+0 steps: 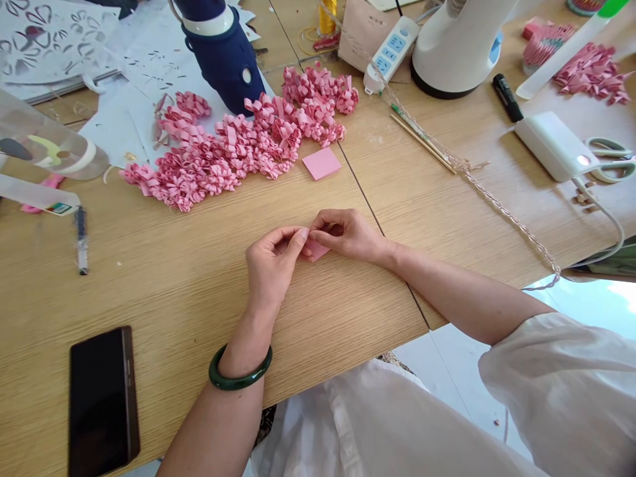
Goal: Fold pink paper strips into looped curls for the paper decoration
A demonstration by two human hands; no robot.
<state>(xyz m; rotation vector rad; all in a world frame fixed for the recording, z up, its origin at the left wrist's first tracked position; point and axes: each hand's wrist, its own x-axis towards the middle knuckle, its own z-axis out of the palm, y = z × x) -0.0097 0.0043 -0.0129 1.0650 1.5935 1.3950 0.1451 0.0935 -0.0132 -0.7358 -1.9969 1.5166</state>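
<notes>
Near the middle of the wooden table, my left hand point(273, 260) and my right hand point(350, 236) meet at their fingertips. Both pinch a small piece of pink paper point(318, 250), whose lower corner shows below the fingers. The rest of that piece is hidden by my fingers. Just beyond my hands lies a flat pink paper pad point(321, 163). Farther back and to the left spreads a long heap of curled pink paper strips point(223, 149). A dark green bangle point(240, 374) circles my left wrist.
A dark blue bottle point(218, 53) stands behind the heap. A phone point(99, 404) lies at the lower left, a pen point(81, 242) above it. On the right are a braided cord point(511, 215), a wooden stick point(422, 144), a white box point(556, 146), scissors point(613, 173) and a power strip point(391, 54).
</notes>
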